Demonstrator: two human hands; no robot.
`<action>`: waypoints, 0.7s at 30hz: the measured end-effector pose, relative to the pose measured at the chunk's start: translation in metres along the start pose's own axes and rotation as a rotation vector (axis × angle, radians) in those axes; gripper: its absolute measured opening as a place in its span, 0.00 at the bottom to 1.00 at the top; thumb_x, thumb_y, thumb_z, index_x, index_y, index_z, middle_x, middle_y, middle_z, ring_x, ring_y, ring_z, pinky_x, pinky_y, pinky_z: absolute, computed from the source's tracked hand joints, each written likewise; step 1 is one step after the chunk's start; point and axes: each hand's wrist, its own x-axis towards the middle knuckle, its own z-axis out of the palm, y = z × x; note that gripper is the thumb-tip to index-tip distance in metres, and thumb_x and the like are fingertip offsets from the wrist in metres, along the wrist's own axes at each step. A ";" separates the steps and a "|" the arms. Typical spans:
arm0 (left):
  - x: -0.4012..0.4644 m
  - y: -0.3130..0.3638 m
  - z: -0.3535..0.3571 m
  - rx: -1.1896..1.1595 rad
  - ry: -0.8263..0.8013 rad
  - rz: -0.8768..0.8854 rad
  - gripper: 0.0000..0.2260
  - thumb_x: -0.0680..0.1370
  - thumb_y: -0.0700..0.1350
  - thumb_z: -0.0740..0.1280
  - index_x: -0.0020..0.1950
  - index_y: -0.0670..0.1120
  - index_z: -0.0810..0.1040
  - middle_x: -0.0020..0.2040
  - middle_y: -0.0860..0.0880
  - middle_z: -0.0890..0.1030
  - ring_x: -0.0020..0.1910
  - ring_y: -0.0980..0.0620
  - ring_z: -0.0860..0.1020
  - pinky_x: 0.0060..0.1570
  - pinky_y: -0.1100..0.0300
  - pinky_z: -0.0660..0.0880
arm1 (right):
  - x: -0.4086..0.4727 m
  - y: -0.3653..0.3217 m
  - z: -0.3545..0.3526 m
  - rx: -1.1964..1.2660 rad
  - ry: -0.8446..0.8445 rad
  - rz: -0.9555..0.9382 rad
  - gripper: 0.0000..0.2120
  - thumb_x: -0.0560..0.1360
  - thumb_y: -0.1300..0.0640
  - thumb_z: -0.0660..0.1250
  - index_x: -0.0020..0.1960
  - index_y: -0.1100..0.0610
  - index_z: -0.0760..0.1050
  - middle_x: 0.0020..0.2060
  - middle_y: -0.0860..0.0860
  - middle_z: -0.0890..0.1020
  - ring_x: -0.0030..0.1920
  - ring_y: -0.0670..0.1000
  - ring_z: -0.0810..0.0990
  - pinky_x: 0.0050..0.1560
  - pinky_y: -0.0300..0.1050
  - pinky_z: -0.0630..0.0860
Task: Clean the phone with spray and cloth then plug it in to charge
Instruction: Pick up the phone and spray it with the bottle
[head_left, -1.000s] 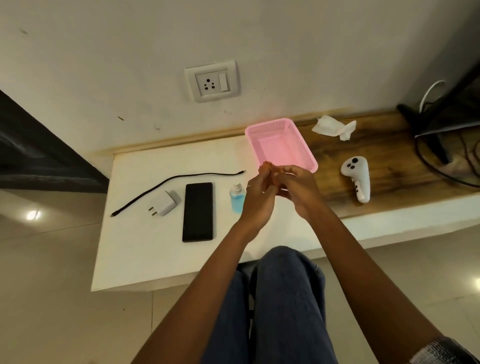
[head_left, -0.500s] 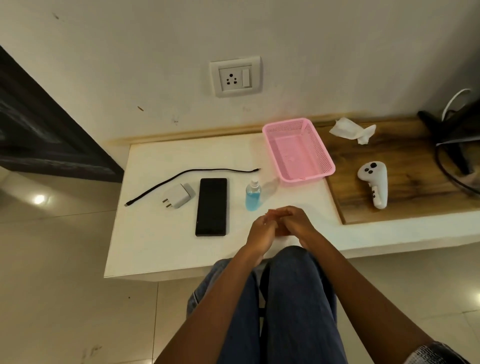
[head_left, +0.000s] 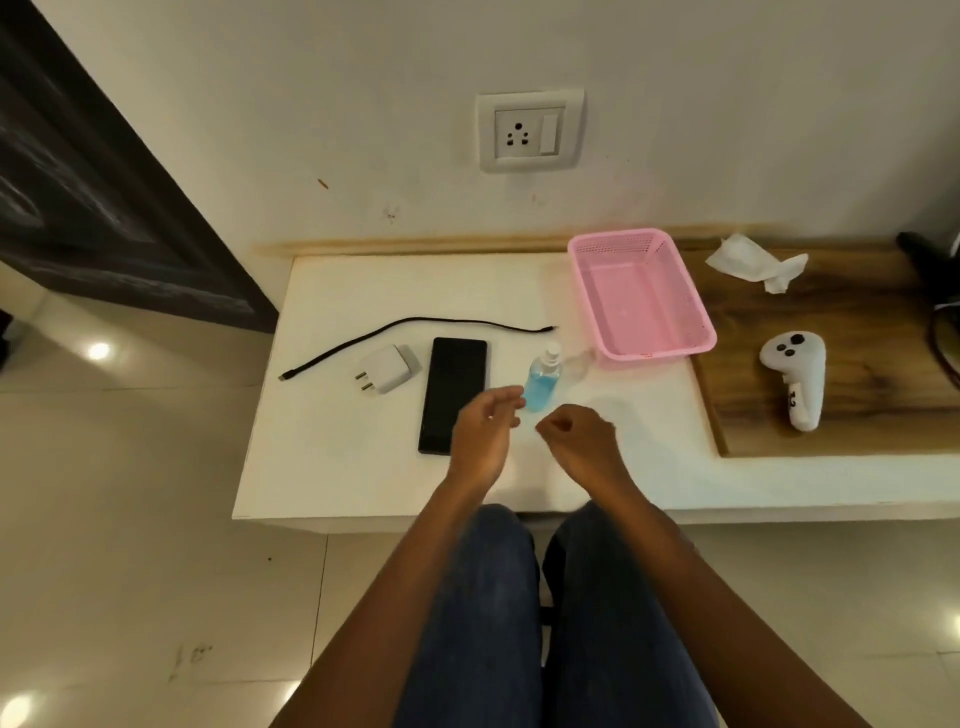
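phone (head_left: 453, 395) lies flat and dark on the white table (head_left: 332, 457), near the front. just above it the left hand (head_left: 483, 436) hangs with loose fingers, holding nothing — the right hand (head_left: 582, 441) is beside it, a little apart, fingers curled on nothing. the blue spray bottle (head_left: 543, 379) stands just past them. left of the phone sit the white charger (head_left: 387, 369) and black cable (head_left: 415, 332). farther back — a pink basket (head_left: 587, 260), a crumpled cloth (head_left: 753, 260), and the wall socket (head_left: 529, 131).
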 end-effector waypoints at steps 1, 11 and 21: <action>0.003 -0.001 -0.009 0.030 0.060 0.030 0.11 0.81 0.42 0.58 0.59 0.46 0.77 0.57 0.49 0.79 0.54 0.52 0.77 0.50 0.64 0.73 | -0.004 -0.008 0.006 -0.009 -0.047 -0.023 0.12 0.78 0.51 0.59 0.52 0.58 0.76 0.46 0.48 0.79 0.42 0.46 0.75 0.43 0.30 0.69; 0.030 -0.036 -0.055 0.147 0.241 -0.203 0.20 0.79 0.39 0.60 0.72 0.44 0.63 0.69 0.43 0.69 0.66 0.43 0.70 0.65 0.48 0.71 | -0.004 -0.061 0.061 0.462 -0.199 0.112 0.21 0.77 0.58 0.63 0.68 0.56 0.63 0.67 0.56 0.70 0.64 0.56 0.71 0.65 0.48 0.70; 0.031 -0.030 -0.056 -0.021 0.179 -0.289 0.16 0.81 0.44 0.56 0.66 0.39 0.70 0.61 0.41 0.76 0.57 0.45 0.75 0.58 0.53 0.73 | 0.002 -0.049 0.055 0.725 -0.250 0.316 0.15 0.77 0.60 0.63 0.63 0.60 0.71 0.60 0.58 0.76 0.58 0.57 0.76 0.59 0.49 0.75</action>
